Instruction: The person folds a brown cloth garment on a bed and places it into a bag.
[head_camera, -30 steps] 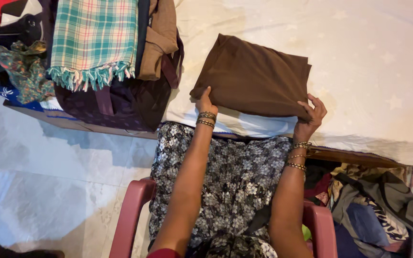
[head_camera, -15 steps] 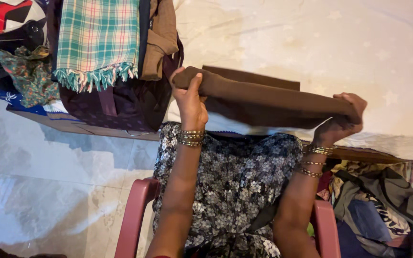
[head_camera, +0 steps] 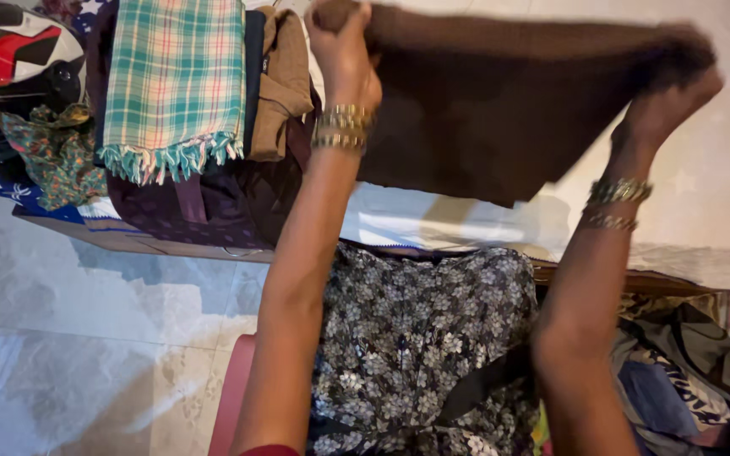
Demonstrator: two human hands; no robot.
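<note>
You hold the brown folded cloth (head_camera: 500,110) up in the air with both hands, above the near edge of the bed (head_camera: 720,211). Your left hand (head_camera: 344,51) is closed around the cloth's upper left corner, the fingers wrapped tight over the fabric, and the bangles (head_camera: 340,127) sit on that wrist. Your right hand (head_camera: 669,101) takes the upper right corner — it looks closed on the cloth too, but this part is blurred, so the fingers themselves are not clear. The cloth hangs down between the two hands like a wide flap, and its lower edge is above the white sheet without touching it, as the shadow on the sheet suggests.

At the left end of the bed a stack of clothes lies: a green checked towel with a fringe (head_camera: 175,80) on top, a tan garment (head_camera: 285,76) just beside it, and a dark purple bag (head_camera: 204,198) below them. Further left there is a helmet (head_camera: 19,55) and a floral cloth (head_camera: 52,152).

Your lap in the flower-printed dress (head_camera: 416,338) is near the bed edge. At your right side, on the floor, a heap of mixed clothes (head_camera: 686,371) lies — well apart from the brown cloth.
</note>
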